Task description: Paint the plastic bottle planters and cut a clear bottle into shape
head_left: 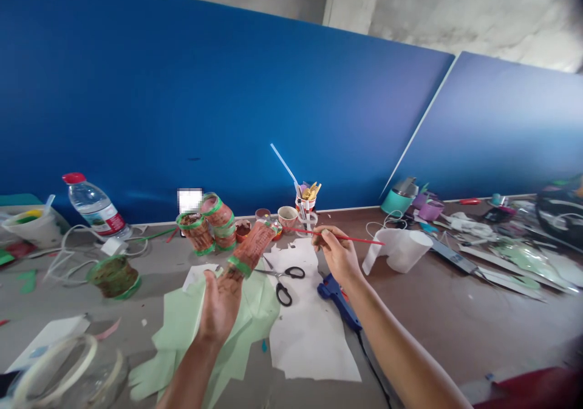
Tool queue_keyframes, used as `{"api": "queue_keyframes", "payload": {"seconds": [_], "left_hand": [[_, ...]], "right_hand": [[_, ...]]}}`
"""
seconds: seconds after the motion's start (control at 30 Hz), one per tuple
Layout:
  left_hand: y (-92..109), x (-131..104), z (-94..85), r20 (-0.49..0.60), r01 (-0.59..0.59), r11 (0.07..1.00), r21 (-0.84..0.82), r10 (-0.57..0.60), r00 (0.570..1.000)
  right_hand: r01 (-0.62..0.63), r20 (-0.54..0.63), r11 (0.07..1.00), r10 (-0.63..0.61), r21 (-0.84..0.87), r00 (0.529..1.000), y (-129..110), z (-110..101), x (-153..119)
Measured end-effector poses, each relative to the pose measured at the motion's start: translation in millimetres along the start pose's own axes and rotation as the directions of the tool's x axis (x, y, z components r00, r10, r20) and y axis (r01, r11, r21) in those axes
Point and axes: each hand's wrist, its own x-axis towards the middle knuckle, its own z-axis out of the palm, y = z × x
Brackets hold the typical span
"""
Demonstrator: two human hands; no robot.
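Observation:
My left hand [219, 306] supports a reddish-brown cylinder [255, 243] with green bands round its ends, tilted up to the right; the fingers are hidden behind or inside its lower end. My right hand [336, 252] pinches a slim red paintbrush [362, 239], held nearly level. Its left end points at the upper end of the cylinder; whether they touch I cannot tell. Behind stand similar brown and green cylinders [197, 234] and a small pot of brown paint [243, 229]. Below the hands lie black-handled scissors [285, 290] on white paper [310, 342], and a blue glue gun [339, 303].
Green paper sheets [182, 318] lie under my left arm. At left are a water bottle [98, 206], a brown-green cylinder [113, 277] and a clear jar [73, 372]. A white paper roll [407, 251] and clutter lie right. A blue partition [204, 93] closes off the back.

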Motion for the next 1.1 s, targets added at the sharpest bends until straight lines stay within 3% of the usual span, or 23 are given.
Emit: {"api": "queue_keyframes", "payload": {"seconds": [0.37,0.63,0.83,1.1], "left_hand": [[3,2,-5.2,0.029,0.038,0.999,-0.024,-0.037,0.999],[12,4,-12.0,0.104,0.127,0.960,-0.248,-0.104,0.989],[14,7,-17.4,-0.012,0.096,0.938,-0.333,-0.106,0.994],[15,5,-10.1,-0.111,0.101,0.965,-0.243,-0.131,0.985]], "right_hand": [[0.003,-0.057,1.000,-0.003,-0.004,0.998,6,-14,-11],[0.014,-0.052,1.000,-0.014,-0.007,0.999,10,-17,-10],[0.015,-0.040,0.999,-0.017,-0.030,0.999,15,-19,-11],[0.092,-0.014,0.994,-0.092,0.060,0.996,7,-17,-14]]}}
